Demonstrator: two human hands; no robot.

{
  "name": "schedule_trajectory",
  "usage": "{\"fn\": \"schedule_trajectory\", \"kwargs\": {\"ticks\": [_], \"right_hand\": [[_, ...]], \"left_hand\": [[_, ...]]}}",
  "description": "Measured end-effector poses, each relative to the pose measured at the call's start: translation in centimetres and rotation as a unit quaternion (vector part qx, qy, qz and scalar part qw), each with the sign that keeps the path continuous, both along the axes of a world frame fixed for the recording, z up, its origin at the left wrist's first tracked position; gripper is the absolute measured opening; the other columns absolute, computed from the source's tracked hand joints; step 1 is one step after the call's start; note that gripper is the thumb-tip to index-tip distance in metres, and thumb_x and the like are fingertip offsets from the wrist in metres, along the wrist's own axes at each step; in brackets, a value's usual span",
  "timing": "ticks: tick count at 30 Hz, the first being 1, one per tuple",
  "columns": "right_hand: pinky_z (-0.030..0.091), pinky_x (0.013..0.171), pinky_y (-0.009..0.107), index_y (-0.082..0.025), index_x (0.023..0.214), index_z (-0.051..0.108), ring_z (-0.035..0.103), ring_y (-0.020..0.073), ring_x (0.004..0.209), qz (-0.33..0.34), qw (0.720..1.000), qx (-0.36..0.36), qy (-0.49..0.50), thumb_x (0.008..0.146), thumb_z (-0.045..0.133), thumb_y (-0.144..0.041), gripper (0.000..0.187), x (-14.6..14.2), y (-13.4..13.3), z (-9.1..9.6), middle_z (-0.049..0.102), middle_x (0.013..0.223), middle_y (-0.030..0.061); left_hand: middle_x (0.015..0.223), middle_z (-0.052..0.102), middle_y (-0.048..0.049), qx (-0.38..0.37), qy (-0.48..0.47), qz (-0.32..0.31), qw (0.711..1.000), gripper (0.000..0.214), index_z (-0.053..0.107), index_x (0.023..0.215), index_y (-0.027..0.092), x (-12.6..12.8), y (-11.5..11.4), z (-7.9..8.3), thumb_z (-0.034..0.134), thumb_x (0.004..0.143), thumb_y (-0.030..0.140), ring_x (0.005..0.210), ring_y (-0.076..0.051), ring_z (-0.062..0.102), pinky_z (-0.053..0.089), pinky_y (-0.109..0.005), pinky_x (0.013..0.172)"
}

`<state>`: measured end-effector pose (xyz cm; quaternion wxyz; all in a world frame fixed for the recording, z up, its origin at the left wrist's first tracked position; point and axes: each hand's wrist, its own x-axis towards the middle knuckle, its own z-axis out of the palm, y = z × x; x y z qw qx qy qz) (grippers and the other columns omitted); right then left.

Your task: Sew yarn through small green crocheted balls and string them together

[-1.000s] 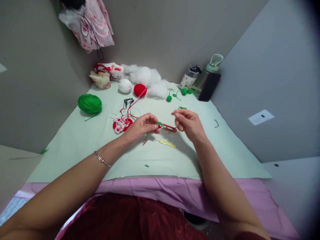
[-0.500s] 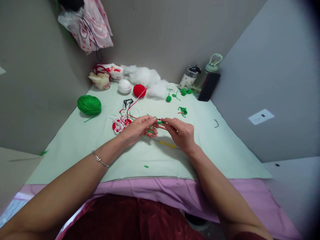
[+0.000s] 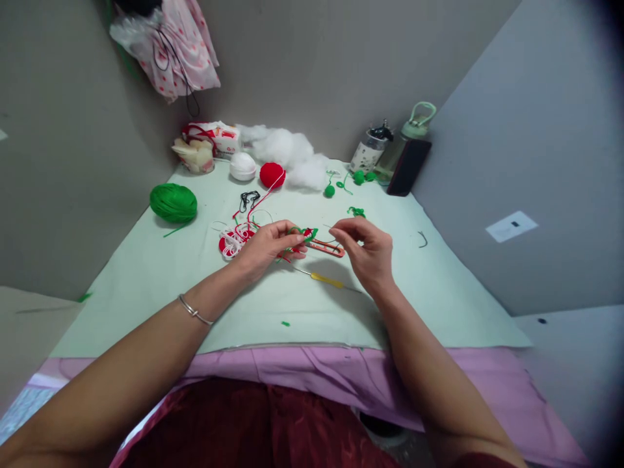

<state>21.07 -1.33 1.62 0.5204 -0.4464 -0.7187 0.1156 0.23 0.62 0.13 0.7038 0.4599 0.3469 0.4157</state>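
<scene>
Around the hands: green yarn ball (image 3: 173, 203) at left; white ball (image 3: 242, 167) and red ball (image 3: 272, 175) before white stuffing (image 3: 287, 151); yellow-handled hook (image 3: 326, 280) on the near side
In the way: right hand (image 3: 368, 250), partly masking green scraps (image 3: 357, 212)
Left fingers: left hand (image 3: 273, 247) pinching the red-and-green crocheted piece (image 3: 309, 234), between the hands, above the tabletop (image 3: 146, 292)
Right fingers: tips together on a thin needle-like object (image 3: 327, 226)
Surface and room: pale green cover; lavender cloth (image 3: 302, 361) at the near edge; grey walls (image 3: 302, 65)
Compared with half a second ago: right hand withdrawn from the piece; orange tool (image 3: 336, 251) more exposed
</scene>
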Motion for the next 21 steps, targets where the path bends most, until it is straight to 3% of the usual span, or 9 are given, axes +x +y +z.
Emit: {"fn": "schedule_trajectory", "kwargs": {"ticks": [5, 15, 21], "right_hand": [[0.045, 0.059, 0.027, -0.023, 0.084, 0.076, 0.053, 0.0136, 0.066, 0.010, 0.996, 0.037, -0.074, 0.089, 0.075, -0.029, 0.008, 0.21, -0.11, 0.31, 0.057, 0.076, 0.0016], [0.041, 0.062, 0.029, -0.024, 0.087, 0.077, 0.056, 0.0150, 0.071, -0.004, 0.978, 0.052, -0.200, 0.096, 0.067, -0.030, 0.015, 0.20, -0.12, -0.49, 0.059, 0.078, 0.0035], [0.039, 0.061, 0.028, -0.023, 0.087, 0.076, 0.056, 0.0148, 0.072, -0.015, 0.972, 0.062, -0.226, 0.097, 0.064, -0.030, 0.017, 0.26, -0.20, -0.47, 0.060, 0.078, 0.0033]], "left_hand": [[0.092, 0.072, -0.0053, 0.008, 0.020, 0.020, 1.000, 0.031, 0.060, 0.080, 0.014, -0.19, 0.33, -0.34, 0.084, 0.073, 0.030, 0.083, -0.019, 0.073, 0.057, -0.040, 0.087], [0.093, 0.075, -0.0072, 0.018, 0.044, -0.007, 0.999, 0.030, 0.059, 0.080, 0.015, -0.35, 0.33, -0.41, 0.083, 0.075, 0.031, 0.087, -0.021, 0.076, 0.055, -0.037, 0.087], [0.089, 0.075, -0.0057, 0.023, 0.050, -0.008, 0.998, 0.030, 0.059, 0.078, 0.015, -0.54, 0.48, -0.34, 0.084, 0.074, 0.031, 0.087, -0.020, 0.075, 0.053, -0.035, 0.085]]}}
